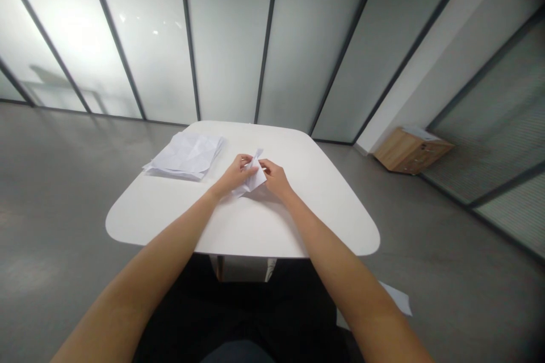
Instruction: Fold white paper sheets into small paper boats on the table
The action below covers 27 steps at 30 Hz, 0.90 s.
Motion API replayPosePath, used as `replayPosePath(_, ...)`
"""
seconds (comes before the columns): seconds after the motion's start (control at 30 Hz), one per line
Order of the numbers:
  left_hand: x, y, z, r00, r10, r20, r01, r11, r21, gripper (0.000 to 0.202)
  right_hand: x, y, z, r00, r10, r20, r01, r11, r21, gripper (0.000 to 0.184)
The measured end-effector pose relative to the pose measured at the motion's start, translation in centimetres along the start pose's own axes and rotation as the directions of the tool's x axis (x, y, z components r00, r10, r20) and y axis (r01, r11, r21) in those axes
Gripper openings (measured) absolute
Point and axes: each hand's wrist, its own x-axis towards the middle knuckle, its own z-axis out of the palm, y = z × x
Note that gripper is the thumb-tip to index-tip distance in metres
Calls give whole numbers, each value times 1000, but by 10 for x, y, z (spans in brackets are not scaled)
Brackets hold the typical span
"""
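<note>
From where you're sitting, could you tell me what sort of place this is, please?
Probably an office or meeting room: there are frosted glass partition walls, a white rounded table, and a low wooden cabinet.

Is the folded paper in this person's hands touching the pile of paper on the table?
Apart: the head view shows white tabletop between the folded paper and the pile.

A creased, folded white paper sheet [254, 177] stands tilted, partly upright.
</note>
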Motion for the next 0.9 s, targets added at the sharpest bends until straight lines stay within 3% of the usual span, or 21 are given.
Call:
replayPosePath(0.07, 0, -2, 0, 999, 18, 34, -17, 999, -35, 53, 1, 0, -1, 999, 1, -42, 0, 1000, 6, 29)
replayPosePath(0.23, -2, -1, 4, 996, 29, 89, -23, 997, -70, 47, 1, 5, 2, 978, 185, -95, -176, 980, 93, 33)
replayPosePath(0.37, 3, -3, 2, 999, 37, -10, -37, 999, -3, 41, 3, 5, 5, 951, 273, -147, -242, 950, 198, 33)
replayPosePath(0.5, 6, -5, -7, 983, 83, -162, -51, 980, 193, 25, 6, 1, 5, 897, 359, -257, -274, 909, 315, 31)
replayPosePath(0.67, 3, -2, -8, 983, 93, -158, -50, 965, 257, 19, 8, 3, 4, 874, 407, -264, -269, 860, 434, 38)
replayPosePath(0.8, -1, 9, -3, 971, 174, -163, -87, 896, 436, 14, 8, 9, 6, 889, 354, -290, -254, 908, 332, 38)
replayPosePath(0.9, -6, 18, -1, 948, 257, -190, -119, 836, 536, 13, 6, 10, 9, 922, 308, -236, -268, 945, 190, 40)
